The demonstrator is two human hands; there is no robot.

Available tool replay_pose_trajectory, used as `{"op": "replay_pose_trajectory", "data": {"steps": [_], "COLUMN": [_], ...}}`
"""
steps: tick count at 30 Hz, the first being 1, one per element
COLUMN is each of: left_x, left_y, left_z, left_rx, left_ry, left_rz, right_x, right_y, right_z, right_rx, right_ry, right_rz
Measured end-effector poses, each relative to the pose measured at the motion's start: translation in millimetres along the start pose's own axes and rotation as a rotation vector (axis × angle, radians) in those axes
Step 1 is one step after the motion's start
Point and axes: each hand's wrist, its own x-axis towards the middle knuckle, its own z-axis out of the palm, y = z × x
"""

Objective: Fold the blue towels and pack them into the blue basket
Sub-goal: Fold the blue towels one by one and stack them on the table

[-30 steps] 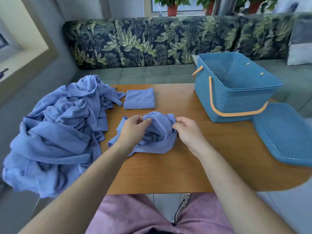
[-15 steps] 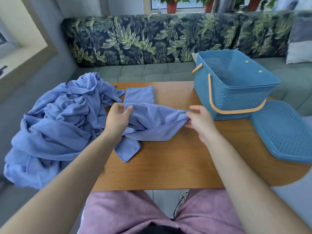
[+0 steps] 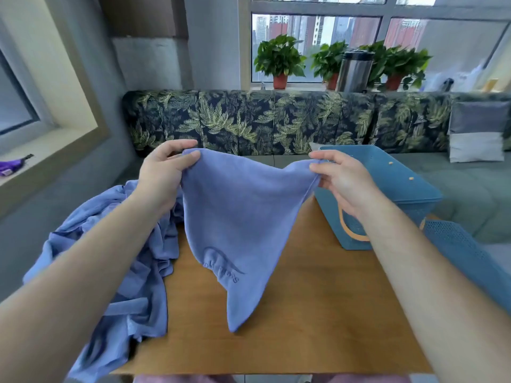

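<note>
A blue towel (image 3: 237,217) hangs in the air above the wooden table (image 3: 318,313), stretched between both hands. My left hand (image 3: 163,172) pinches its upper left corner. My right hand (image 3: 340,175) pinches its upper right corner. The towel's lower point hangs down close to the tabletop, with an embossed logo showing. The blue basket (image 3: 398,189) with an orange handle stands on the table's right side, partly behind my right wrist. A heap of unfolded blue towels (image 3: 130,272) lies over the table's left edge. The folded towel seen earlier is hidden behind the raised one.
The basket's perforated blue lid (image 3: 464,258) lies at the right table edge. A leaf-patterned sofa (image 3: 276,123) runs behind the table, with a grey cushion (image 3: 477,131) at the right. Potted plants (image 3: 279,59) and a metal flask (image 3: 354,70) stand on the windowsill.
Both hands have lifted the towel off the table and spread it wide by its top corners. The camera has tilted upward, showing the window.
</note>
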Motion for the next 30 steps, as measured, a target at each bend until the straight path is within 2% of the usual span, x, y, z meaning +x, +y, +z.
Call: {"op": "replay_pose_trajectory", "data": {"steps": [2,5,6,8,10,12,14,16,18,20,25,28,30], "left_x": [-4,-12,-14,-19,-26,-32,-35,-39,-44,-51,-62,-61,-55], "left_y": [7,8,8,8,12,18,22,22,16,13,33,49,54], "left_z": [1,-2,-3,-5,-6,-7,-9,-9,-8,-10,-23,-20,-16], "left_rx": [0.142,0.248,0.26,0.229,0.058,-0.163,-0.259,-0.233,-0.135,-0.011,0.155,0.061,0.08], "left_ry": [0.023,0.044,0.057,0.097,0.084,0.007,-0.048,-0.054,-0.032,0.01,0.001,0.009,0.037], "left_rz": [0.074,0.147,0.148,0.102,-0.003,-0.068,-0.078,-0.063,-0.034,0.009,0.201,0.215,0.2], "right_x": [4,2,-1,-6,-13,-23,-35,-45,-51,-56,-67,-69,-64], "right_y": [-11,-17,-17,-17,-21,-29,-27,-14,0,1,-34,-60,-73], "right_z": [-2,-11,-13,-16,-18,-20,-21,-19,-17,-20,-36,-44,-48], "right_rx": [-0.165,-0.51,-0.559,-0.505,-0.299,0.001,0.21,0.104,-0.147,-0.258,-0.211,-0.098,-0.054], "right_ry": [0.047,0.101,0.099,0.11,0.132,0.017,-0.157,-0.224,-0.147,-0.038,0.0,-0.047,-0.092], "right_rz": [-0.043,-0.127,-0.123,-0.082,-0.015,0.047,0.08,0.103,0.099,0.073,-0.011,-0.034,-0.043]}}
